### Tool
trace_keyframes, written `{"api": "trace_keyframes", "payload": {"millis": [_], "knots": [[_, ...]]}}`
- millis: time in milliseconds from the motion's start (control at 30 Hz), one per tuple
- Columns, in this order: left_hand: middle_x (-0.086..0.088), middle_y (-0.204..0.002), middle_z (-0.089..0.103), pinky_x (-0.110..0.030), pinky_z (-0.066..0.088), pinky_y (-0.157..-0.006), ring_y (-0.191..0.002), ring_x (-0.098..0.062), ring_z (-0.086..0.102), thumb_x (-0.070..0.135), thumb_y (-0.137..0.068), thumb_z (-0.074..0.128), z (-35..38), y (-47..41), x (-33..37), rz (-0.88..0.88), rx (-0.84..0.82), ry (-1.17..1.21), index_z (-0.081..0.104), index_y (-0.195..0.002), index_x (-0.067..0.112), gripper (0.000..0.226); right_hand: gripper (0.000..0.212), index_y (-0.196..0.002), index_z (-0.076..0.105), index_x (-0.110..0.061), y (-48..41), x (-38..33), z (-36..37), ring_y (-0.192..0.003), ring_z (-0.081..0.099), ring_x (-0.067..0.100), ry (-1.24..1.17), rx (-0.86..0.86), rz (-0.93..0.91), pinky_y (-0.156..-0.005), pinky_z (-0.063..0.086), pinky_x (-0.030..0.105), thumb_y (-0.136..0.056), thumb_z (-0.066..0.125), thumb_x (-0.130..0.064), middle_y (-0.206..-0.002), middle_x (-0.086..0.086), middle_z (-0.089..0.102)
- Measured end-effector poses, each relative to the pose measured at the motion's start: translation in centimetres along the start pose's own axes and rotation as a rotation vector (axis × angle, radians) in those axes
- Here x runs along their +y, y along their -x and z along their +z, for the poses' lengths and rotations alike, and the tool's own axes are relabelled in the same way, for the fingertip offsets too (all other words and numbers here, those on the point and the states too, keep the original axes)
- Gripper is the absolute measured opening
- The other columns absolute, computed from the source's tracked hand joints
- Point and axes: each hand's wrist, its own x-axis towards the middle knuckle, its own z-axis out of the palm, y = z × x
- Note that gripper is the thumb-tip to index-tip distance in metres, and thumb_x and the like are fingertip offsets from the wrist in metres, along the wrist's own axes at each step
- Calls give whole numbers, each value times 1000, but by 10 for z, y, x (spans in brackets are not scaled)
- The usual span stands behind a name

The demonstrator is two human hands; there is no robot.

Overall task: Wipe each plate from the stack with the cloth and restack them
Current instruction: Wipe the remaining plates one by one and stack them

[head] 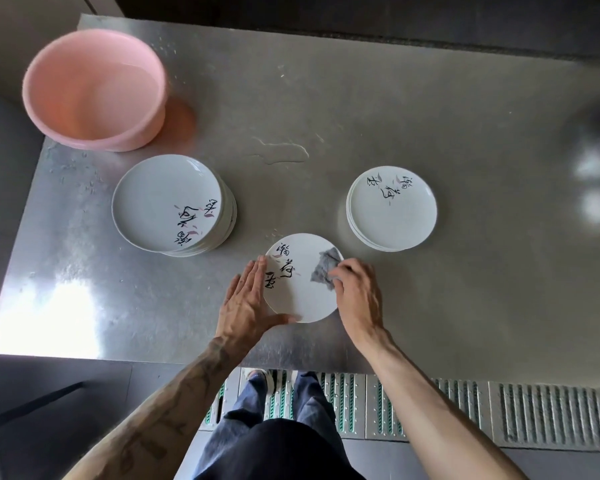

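While my left hand (245,299) lies flat-fingered against the white calligraphy plate (300,292) at the steel table's near edge, my right hand (355,292) pinches the crumpled grey cloth (323,268) on its right rim, unwiped surface lying leftward.

The table (395,98) is brushed metal, glaring at 8 o'clock. Glossy white glazed plates (302,299) sit by a rough grey cloth (323,270) and a smooth pink plastic basin (94,88).

A grey metal table (430,116) carries a pink basin (94,90) at its far left, a tall plate stack (168,202), a lower plate stack (392,207), a single plate (300,292) near the front edge, and a small puddle (281,150).
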Motion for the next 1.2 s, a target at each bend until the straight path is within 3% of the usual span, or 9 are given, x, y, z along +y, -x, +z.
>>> {"api": "trace_keyframes", "payload": {"millis": [167, 267, 433, 567, 733, 900, 967, 1100, 1200], "knots": [[-7, -170, 20, -34, 6, -126, -157, -19, 16, 87, -55, 65, 1, 0, 0, 9, 1, -21, 9, -164, 10, 145, 11, -96, 77, -15, 44, -9, 4, -92, 53, 18, -81, 45, 69, -69, 30, 9, -89, 74, -8, -104, -3, 65], [-6, -171, 16, -37, 6, -128, -158, -19, 13, 89, -55, 57, 2, 0, -2, 25, -15, -47, 5, -164, 11, 144, 14, -98, 77, -19, 72, -19, 15, -90, 54, 14, -222, 6, 117, -69, 33, 4, -89, 74, -9, -104, -9, 64], [-6, -172, -5, -44, 4, -129, -159, -24, -3, 87, -67, 56, 1, -1, -4, 156, -13, -204, -4, -163, 10, 137, 18, -102, 78, -19, 78, -15, 20, -93, 59, 9, -352, 28, 157, -84, 48, 14, -89, 74, -7, -103, -8, 64], [-12, -171, 6, -51, 12, -128, -158, -30, 5, 80, -79, 55, 3, -7, -1, 428, -8, -330, 13, -163, 7, 119, 22, -106, 77, -18, 62, 4, 11, -91, 64, 8, -406, 148, 260, -85, 55, 24, -89, 74, -5, -103, -10, 62], [-17, -167, 18, -54, 27, -123, -155, -36, 19, 50, -88, 74, 10, -12, 6, 528, -17, -396, 27, -160, 10, 96, 25, -102, 78, -20, 50, 16, 6, -83, 65, 5, -476, 195, 324, -81, 55, 19, -87, 72, -1, -98, -10, 63], [-22, -168, 6, -60, 18, -124, -155, -42, 7, 41, -108, 35, 1, -3, 18, 544, -87, -486, 5, -165, 14, 70, 26, -95, 76, -22, 50, 19, 4, -81, 70, 11, -773, 306, 484, -73, 54, 14, -86, 74, 3, -99, 8, 70], [-21, -165, 23, -62, 28, -120, -152, -42, 24, 30, -107, 30, -11, 0, 26, 578, -12, -442, 17, -163, 13, 60, 22, -96, 75, -18, 46, 18, -3, -82, 70, 12, -891, 357, 545, -74, 55, 17, -87, 75, 2, -100, 12, 72], [-10, -152, 53, -48, 44, -112, -137, -29, 55, 29, -111, 38, -44, 2, 47, 455, 13, -179, 50, -152, 19, 44, 17, -101, 76, -13, 27, 10, -22, -93, 72, 25, -1031, 369, 549, -85, 58, 36, -89, 74, 0, -103, 14, 74], [-9, -82, 68, -38, 47, -61, -67, -31, 62, 40, -107, 44, -71, 2, 64, 304, 79, 139, 64, -115, 9, 38, 16, -101, 76, -7, 5, -10, -42, -92, 71, 22, -1097, 368, 455, -87, 56, 35, -89, 73, 2, -105, 17, 73]]}}
